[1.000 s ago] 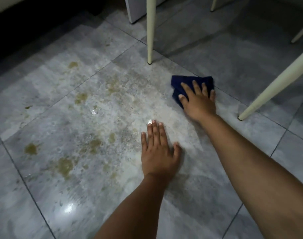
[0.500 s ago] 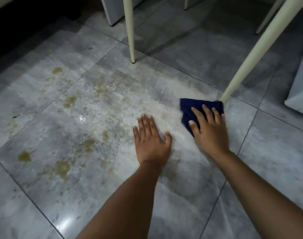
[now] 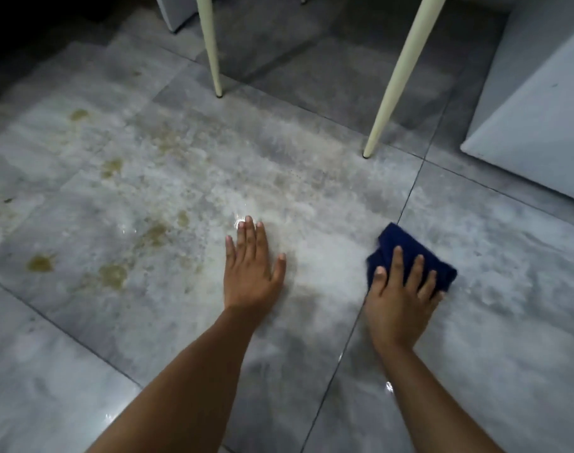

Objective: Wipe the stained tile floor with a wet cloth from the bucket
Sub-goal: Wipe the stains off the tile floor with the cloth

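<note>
A folded dark blue cloth [image 3: 406,248] lies on the grey tile floor [image 3: 507,289], just right of a grout line. My right hand [image 3: 400,299] presses flat on its near half, fingers spread over it. My left hand [image 3: 249,273] rests palm down on the wet tile, fingers together, holding nothing. Yellow-brown stains [image 3: 111,276] dot the tile left of my left hand, with a smeared whitish wet patch [image 3: 311,230] between and beyond my hands. No bucket is in view.
Two cream furniture legs stand on the floor beyond my hands, one [image 3: 214,60] at centre and one slanted [image 3: 393,86] to the right. A white cabinet or box [image 3: 534,125] sits at the right edge. Another white unit [image 3: 174,11] is at the top.
My right hand has dragged the cloth toward me and to the right, from beside the far leg across the grout line. The left hand stayed planted; my head view shifted.
</note>
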Motion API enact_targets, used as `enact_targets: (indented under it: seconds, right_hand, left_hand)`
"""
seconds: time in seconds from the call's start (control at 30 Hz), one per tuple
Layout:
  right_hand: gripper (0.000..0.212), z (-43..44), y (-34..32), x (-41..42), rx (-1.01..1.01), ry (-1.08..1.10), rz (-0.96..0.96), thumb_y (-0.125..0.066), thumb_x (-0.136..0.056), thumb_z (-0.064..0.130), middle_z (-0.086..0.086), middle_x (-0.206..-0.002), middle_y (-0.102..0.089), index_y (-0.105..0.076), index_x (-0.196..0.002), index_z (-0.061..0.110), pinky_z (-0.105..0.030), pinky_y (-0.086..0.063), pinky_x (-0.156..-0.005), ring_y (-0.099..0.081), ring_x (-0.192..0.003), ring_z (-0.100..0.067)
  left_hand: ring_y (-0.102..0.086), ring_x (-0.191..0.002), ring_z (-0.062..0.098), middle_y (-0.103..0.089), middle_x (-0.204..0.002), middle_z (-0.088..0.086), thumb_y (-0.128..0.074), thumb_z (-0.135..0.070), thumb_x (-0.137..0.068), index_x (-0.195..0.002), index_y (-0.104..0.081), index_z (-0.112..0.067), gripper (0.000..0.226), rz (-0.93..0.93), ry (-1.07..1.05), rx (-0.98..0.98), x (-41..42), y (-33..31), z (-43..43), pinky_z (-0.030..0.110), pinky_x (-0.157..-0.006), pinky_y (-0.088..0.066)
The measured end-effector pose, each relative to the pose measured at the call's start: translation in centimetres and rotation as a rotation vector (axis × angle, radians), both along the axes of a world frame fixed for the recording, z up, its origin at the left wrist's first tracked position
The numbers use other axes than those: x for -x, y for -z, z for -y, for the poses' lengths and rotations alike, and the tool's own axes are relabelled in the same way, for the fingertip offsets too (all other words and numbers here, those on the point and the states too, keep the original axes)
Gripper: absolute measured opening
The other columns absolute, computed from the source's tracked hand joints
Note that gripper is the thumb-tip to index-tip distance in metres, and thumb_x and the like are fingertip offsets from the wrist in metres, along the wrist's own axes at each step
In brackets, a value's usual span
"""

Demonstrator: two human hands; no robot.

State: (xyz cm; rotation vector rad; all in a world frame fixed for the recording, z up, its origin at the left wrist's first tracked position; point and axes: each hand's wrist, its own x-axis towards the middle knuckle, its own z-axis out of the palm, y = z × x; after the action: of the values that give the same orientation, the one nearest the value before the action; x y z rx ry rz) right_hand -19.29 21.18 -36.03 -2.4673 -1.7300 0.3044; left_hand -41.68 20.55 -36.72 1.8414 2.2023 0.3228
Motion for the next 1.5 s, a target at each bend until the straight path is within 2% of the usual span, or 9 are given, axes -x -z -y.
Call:
enact_targets:
  seconds: [0.17,0.37,0.5,0.67,0.87,1.03,1.23,1.4,1.5]
  right_hand:
    - [0.054,2.5,0.5,3.9,0.054,-0.287,0.002,-0.020,-0.099,0.050,-0.008,-0.158,-0.024,-0.023,-0.150,0.034,-0.052,-0.005,-0.117,-0.017,-0.145,-0.035]
    - [0.052,9.7,-0.2,8.2,0.004,-0.001,-0.055,-0.028,-0.098,0.045,-0.012,-0.156,-0.028,-0.032,-0.149,0.031,-0.058,-0.009,-0.114,-0.023,-0.142,-0.040]
    - [0.054,10.2,0.4,9.3,0.033,-0.410,-0.027,-0.024,-0.096,0.048,-0.008,-0.154,-0.032,-0.032,-0.148,0.033,-0.055,-0.011,-0.116,-0.023,-0.143,-0.035]
    - [0.054,12.2,0.2,9.8,-0.017,-0.040,-0.078,-0.029,-0.095,0.045,-0.013,-0.153,-0.034,-0.034,-0.147,0.031,-0.060,-0.016,-0.113,-0.027,-0.140,-0.040]
    - [0.052,12.7,0.7,11.3,0.004,-0.484,-0.005,-0.023,-0.098,0.048,-0.004,-0.156,-0.028,-0.026,-0.149,0.035,-0.054,-0.010,-0.117,-0.016,-0.146,-0.031]
    - [0.054,14.6,0.5,9.9,-0.030,-0.053,-0.014,-0.028,-0.096,0.043,-0.012,-0.153,-0.033,-0.032,-0.148,0.029,-0.060,-0.016,-0.113,-0.027,-0.140,-0.040]
    - [0.053,16.6,0.2,12.0,0.010,-0.471,0.007,-0.030,-0.096,0.045,-0.006,-0.153,-0.034,-0.035,-0.147,0.032,-0.054,-0.014,-0.115,-0.026,-0.142,-0.033]
    - [0.055,16.1,0.5,10.6,-0.016,-0.184,0.001,-0.026,-0.096,0.045,-0.011,-0.153,-0.034,-0.031,-0.148,0.029,-0.059,-0.017,-0.113,-0.027,-0.140,-0.039]
    - [0.054,19.5,0.2,12.7,0.024,-0.386,0.001,-0.024,-0.096,0.045,-0.011,-0.152,-0.036,-0.034,-0.147,0.028,-0.058,-0.018,-0.113,-0.030,-0.139,-0.038]
  left_hand:
    - [0.006,-0.148,0.022,0.000,-0.159,0.011,-0.019,-0.047,-0.095,-0.152,-0.006,-0.007,0.071,0.012,0.021,0.021,-0.5,0.6,7.2,0.040,-0.118,0.011]
    - [-0.008,-0.147,0.025,-0.017,-0.157,0.016,-0.024,-0.040,-0.096,-0.150,-0.022,-0.002,0.066,-0.030,-0.005,0.037,0.9,0.2,10.2,0.044,-0.117,0.001]
    - [0.010,-0.148,0.017,0.001,-0.160,0.008,-0.017,-0.043,-0.099,-0.153,-0.006,-0.009,0.064,-0.053,-0.047,0.051,3.3,-0.4,14.1,0.041,-0.118,0.009]
    - [0.010,-0.148,0.018,0.001,-0.160,0.009,-0.017,-0.048,-0.097,-0.153,-0.005,-0.009,0.069,-0.025,-0.137,0.083,6.1,0.4,15.9,0.044,-0.119,0.004]
    - [0.013,-0.147,0.016,0.005,-0.161,0.007,-0.018,-0.047,-0.097,-0.153,0.000,-0.011,0.069,-0.015,-0.130,0.081,6.1,0.3,16.1,0.043,-0.120,0.003]
    - [0.009,-0.148,0.017,0.001,-0.161,0.008,-0.019,-0.048,-0.096,-0.153,-0.004,-0.010,0.070,0.001,-0.136,0.071,6.0,0.4,16.0,0.042,-0.119,0.003]
    - [0.013,-0.147,0.017,0.006,-0.160,0.008,-0.014,-0.048,-0.096,-0.153,-0.001,-0.009,0.070,-0.002,-0.129,0.075,6.1,0.2,16.1,0.042,-0.119,0.006]
    - [0.011,-0.148,0.018,0.004,-0.160,0.007,-0.017,-0.047,-0.096,-0.153,-0.003,-0.010,0.069,0.018,-0.122,0.073,6.2,0.3,16.2,0.041,-0.119,0.007]
    - [0.016,-0.147,0.017,0.008,-0.160,0.008,-0.012,-0.045,-0.097,-0.152,0.004,-0.011,0.066,0.022,-0.119,0.099,6.3,0.1,16.2,0.039,-0.118,0.010]
